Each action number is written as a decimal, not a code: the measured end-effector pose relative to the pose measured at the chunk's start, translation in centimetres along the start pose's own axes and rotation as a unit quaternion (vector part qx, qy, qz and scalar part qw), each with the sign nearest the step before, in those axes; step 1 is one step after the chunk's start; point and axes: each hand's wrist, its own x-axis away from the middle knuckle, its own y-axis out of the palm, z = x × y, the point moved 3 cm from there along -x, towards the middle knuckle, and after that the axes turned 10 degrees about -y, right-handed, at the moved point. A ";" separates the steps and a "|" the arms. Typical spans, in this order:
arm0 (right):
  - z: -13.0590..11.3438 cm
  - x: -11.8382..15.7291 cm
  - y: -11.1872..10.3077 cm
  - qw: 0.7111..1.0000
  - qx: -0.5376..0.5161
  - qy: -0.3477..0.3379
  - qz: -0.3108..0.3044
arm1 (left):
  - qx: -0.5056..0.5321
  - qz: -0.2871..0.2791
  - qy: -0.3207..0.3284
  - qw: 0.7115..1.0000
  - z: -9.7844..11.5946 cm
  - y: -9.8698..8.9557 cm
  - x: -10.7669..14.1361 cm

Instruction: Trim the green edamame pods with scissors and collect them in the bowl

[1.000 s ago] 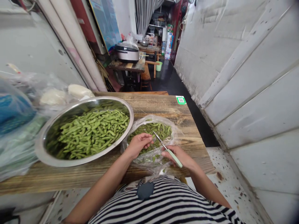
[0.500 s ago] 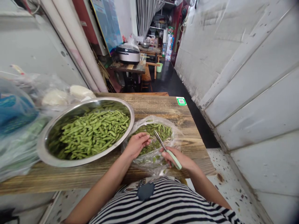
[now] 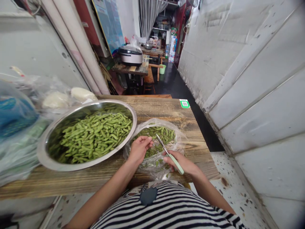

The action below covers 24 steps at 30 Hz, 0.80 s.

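Note:
My right hand point(image 3: 177, 161) is wrapped round the pale green handles of a pair of scissors point(image 3: 163, 144), whose metal blades point up and left. Just left of the blade tips, my left hand point(image 3: 141, 148) pinches an edamame pod point(image 3: 153, 137); only a small green end shows past the fingertips. Both hands are above a clear plastic bag point(image 3: 179, 128), spread open with more green pods and trimmings point(image 3: 164, 131) inside. To the left, a wide steel basin point(image 3: 44, 159) holds a heap of green edamame pods point(image 3: 95, 136).
The basin and bag share a wooden table point(image 3: 152, 106). Clear and blue plastic bags point(image 3: 19, 111) crowd its left end. A green code sticker point(image 3: 184, 103) marks the far right corner. Beyond, a rice cooker point(image 3: 130, 54) sits on another table. A pale wall point(image 3: 238, 63) runs along the right.
The scissors have shifted slightly left, and their blades look closer together. My left hand has barely moved, still pinching by the blade tips.

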 end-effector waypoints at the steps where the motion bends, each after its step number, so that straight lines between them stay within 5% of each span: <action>1: -0.1 0.0 0.0 1.000 0.001 -0.001 -0.002 | -0.003 0.000 0.001 1.000 0.0 0.1 0.1; 8: -1.4 -0.1 0.0 1.000 -0.009 0.008 -0.005 | -0.039 -0.012 -0.004 0.999 -0.1 0.5 0.5; 20: 0.3 0.3 -0.6 0.991 -0.088 0.059 0.077 | 0.006 0.001 -0.025 1.000 -0.1 0.3 -0.6; 24: 1.2 0.8 -2.1 0.988 -0.083 0.062 0.113 | -0.150 0.001 -0.002 0.989 0.4 0.5 -2.6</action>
